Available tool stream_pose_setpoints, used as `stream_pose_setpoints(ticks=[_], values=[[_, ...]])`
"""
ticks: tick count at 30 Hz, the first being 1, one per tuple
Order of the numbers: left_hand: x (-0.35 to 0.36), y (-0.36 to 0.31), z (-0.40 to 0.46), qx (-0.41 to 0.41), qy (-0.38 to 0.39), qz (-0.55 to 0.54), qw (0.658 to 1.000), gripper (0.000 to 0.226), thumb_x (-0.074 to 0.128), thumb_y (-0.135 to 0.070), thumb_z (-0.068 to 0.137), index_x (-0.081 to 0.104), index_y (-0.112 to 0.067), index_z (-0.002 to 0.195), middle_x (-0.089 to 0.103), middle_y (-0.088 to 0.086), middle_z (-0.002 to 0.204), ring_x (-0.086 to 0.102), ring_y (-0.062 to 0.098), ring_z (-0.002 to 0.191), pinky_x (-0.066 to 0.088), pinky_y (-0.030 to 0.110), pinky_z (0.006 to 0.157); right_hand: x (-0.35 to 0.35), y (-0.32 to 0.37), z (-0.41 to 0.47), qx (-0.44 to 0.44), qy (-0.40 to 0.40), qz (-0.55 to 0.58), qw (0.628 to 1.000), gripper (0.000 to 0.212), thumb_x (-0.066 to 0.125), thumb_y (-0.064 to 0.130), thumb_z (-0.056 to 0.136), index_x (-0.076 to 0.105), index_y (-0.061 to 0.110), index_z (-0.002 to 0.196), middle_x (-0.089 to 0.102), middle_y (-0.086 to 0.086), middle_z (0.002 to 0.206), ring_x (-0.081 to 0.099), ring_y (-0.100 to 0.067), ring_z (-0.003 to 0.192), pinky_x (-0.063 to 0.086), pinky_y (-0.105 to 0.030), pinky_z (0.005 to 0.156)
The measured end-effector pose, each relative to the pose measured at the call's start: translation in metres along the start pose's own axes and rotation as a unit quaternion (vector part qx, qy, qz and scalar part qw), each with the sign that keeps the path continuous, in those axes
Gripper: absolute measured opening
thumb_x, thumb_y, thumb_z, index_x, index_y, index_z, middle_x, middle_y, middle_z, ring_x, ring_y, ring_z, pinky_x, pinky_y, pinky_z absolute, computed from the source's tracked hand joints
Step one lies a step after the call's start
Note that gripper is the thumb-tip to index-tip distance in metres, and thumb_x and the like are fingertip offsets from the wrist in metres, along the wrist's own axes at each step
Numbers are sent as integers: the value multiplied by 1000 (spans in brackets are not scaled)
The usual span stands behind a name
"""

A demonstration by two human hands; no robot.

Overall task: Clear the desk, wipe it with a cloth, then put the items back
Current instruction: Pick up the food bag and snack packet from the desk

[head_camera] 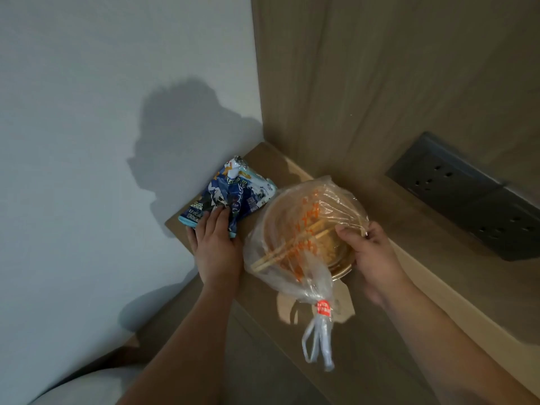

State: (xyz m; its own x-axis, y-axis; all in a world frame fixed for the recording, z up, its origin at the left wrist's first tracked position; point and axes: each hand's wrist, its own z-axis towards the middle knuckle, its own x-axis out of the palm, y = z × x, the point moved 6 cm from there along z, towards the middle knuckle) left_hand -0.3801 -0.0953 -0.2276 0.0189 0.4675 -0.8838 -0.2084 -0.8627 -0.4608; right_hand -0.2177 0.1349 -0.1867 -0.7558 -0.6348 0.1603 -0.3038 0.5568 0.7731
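Note:
A blue and white snack packet (230,191) lies on the narrow wooden desk (388,217) by the white wall. My left hand (216,247) grips the packet's near end, thumb under its edge. To its right, a clear plastic bag (295,276) with orange print holds a round takeaway bowl (339,264) and wooden chopsticks (292,244). My right hand (371,252) grips the bag and the bowl's right rim. The bag's tied handles, with a red tag (323,308), hang down over the desk's front edge.
A dark socket panel (455,185) is set in the wooden back panel at the right. The white wall (87,141) bounds the desk's left end and carries my shadow. The wood floor shows below the desk.

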Motion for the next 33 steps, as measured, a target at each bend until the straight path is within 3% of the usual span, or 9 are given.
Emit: stream_pose_setpoints(ticks=[3,6,8,12,15,18,22,29,33], values=[[-13,-5,-9,-42,17,-7,999,61,66,-6,82,58,-17,141,59,5,143,44,30,139,24,55,119,-15,14,-28,-12,-22,8,1000,22,68,13,92,54,19,108,69,-3,103,72,-15,81,57,-27,58],[-46,-22,-29,-124,6,-134,983,50,55,-8,84,64,-14,133,68,12,127,58,35,119,48,53,101,-29,28,-60,-29,-32,3,999,26,69,19,92,47,26,105,62,-5,114,64,-22,102,56,-42,86],[-78,-46,-54,-167,-1,-226,960,42,53,-7,91,66,-16,129,71,9,116,64,32,105,54,43,87,-37,35,-86,-30,-38,9,999,33,69,21,91,44,28,111,59,-4,117,61,-25,109,51,-48,97],[-126,-88,-111,-207,7,-331,921,19,49,-11,99,65,-21,97,63,-3,75,57,20,70,40,27,55,-60,45,-145,-48,-74,47,995,42,68,16,91,46,24,125,64,-4,115,64,-22,102,54,-41,89],[-137,-102,-146,-197,30,-360,911,21,49,-16,103,63,-12,88,57,0,70,48,18,65,36,29,54,-82,39,-189,-60,-101,77,990,37,67,14,90,52,21,124,68,-6,111,66,-21,99,55,-37,85],[-139,-122,-167,-136,56,-367,918,22,50,-19,104,67,-4,102,61,6,81,52,19,70,38,28,60,-114,30,-228,-77,-141,110,981,39,67,13,90,54,19,127,69,-6,110,68,-21,96,55,-32,76],[-134,-157,-204,-101,104,-368,919,26,48,-25,106,66,-10,116,63,6,95,56,27,87,36,30,77,-172,16,-278,-102,-206,140,963,38,66,16,92,53,23,127,69,-2,109,68,-19,96,53,-31,72],[-123,-235,-305,13,212,-341,916,25,46,-28,106,66,-14,111,66,1,93,60,24,87,38,31,76,-268,-16,-363,-119,-298,216,922,32,68,19,90,58,23,120,71,-3,108,70,-24,96,57,-40,78],[-111,-279,-372,79,252,-328,907,26,45,-29,107,66,-15,112,68,-1,95,62,24,90,41,32,75,-329,-41,-416,-139,-342,264,891,26,67,16,90,59,19,115,72,-3,105,71,-18,89,55,-30,65]])
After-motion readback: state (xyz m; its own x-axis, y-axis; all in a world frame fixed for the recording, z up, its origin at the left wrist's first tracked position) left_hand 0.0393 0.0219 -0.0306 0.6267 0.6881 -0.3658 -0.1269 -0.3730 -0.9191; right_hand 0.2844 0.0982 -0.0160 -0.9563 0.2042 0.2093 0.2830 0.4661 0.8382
